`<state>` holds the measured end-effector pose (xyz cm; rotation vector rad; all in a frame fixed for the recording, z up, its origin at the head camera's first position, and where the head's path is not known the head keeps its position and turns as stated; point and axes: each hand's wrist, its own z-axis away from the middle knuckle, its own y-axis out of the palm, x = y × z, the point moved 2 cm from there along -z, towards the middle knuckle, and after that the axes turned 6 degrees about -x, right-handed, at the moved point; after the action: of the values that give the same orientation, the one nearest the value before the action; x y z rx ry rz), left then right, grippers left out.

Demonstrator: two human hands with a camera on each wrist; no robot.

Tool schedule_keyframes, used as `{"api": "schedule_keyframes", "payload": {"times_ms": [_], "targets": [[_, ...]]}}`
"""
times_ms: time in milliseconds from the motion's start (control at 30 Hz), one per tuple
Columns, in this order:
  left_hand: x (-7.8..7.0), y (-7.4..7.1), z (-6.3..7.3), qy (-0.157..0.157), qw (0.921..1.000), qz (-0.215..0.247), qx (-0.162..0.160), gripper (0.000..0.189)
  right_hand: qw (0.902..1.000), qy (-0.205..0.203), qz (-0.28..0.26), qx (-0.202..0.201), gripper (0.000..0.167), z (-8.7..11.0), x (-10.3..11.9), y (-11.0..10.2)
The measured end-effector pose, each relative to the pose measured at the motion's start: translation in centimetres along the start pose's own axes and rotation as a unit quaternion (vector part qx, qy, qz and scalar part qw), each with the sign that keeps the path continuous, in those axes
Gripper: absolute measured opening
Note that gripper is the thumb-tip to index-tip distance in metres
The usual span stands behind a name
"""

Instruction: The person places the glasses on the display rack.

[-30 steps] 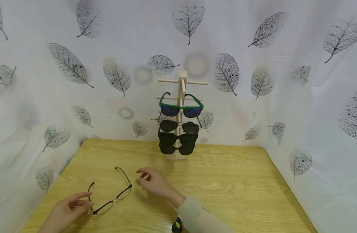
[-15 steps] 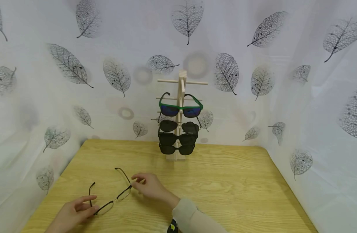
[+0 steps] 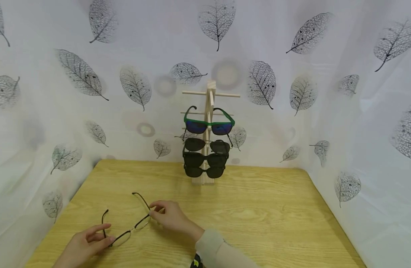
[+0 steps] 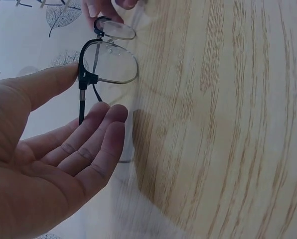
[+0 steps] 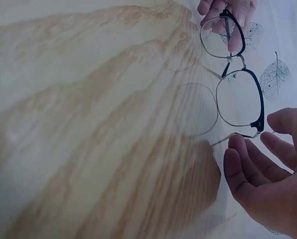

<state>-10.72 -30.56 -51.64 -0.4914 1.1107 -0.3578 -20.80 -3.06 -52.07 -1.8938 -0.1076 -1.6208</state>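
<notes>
A pair of eyeglasses (image 3: pixel 121 237) with black upper rims and clear lenses lies at the left front of the table, its arms unfolded and directed away from me. My left hand (image 3: pixel 83 243) holds the near left corner, thumb against the front and fingers about the arm. At the other corner, my right hand (image 3: pixel 173 216) pinches the hinge with thumb and forefinger. In the left wrist view, the thumb of the left hand (image 4: pixel 54 159) meets the black rim, and the lower fingers are loosely bent. The right hand (image 5: pixel 268 169) surrounds its corner in the right wrist view.
Behind the hands stands a wooden display rack (image 3: pixel 211 87) with crossbars. Green-framed sunglasses (image 3: pixel 222 128) hang on it above several dark pairs. A leaf-patterned curtain (image 3: pixel 276 149) encloses the wood-grain table (image 3: pixel 269 208). A black item (image 3: pixel 196 262) with a yellow mark is beside the right sleeve.
My right hand has moved left and slightly down onto the eyeglasses' right corner. My left hand has shifted right onto the left corner. The eyeglasses stay almost where they were.
</notes>
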Motion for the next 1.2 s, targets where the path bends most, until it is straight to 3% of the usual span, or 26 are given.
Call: {"api": "schedule_keyframes", "payload": {"times_ms": [267, 467, 967, 1200], "targets": [[0.1, -0.1, -0.2, 0.001, 0.9999, -0.006, 0.008, 0.082, 0.9998, -0.002, -0.018, 0.0, 0.031, 0.1, 0.2, 0.6], [0.0, -0.2, -0.2, 0.002, 0.9998, -0.021, 0.006, 0.083, 0.9988, 0.024, -0.044, 0.003, 0.03, 0.0, 0.1, 0.8], [-0.4, -0.4, 0.0, 0.007, 0.9998, -0.015, 0.007, 0.086, 0.9976, 0.025, -0.059, -0.028, 0.028, -0.5, 0.6, 1.2], [-0.9, -1.1, 0.4, 0.014, 0.9994, 0.02, 0.023, 0.085, 0.9967, 0.015, -0.055, -0.058, 0.028, -0.2, 1.7, 0.3]]}}
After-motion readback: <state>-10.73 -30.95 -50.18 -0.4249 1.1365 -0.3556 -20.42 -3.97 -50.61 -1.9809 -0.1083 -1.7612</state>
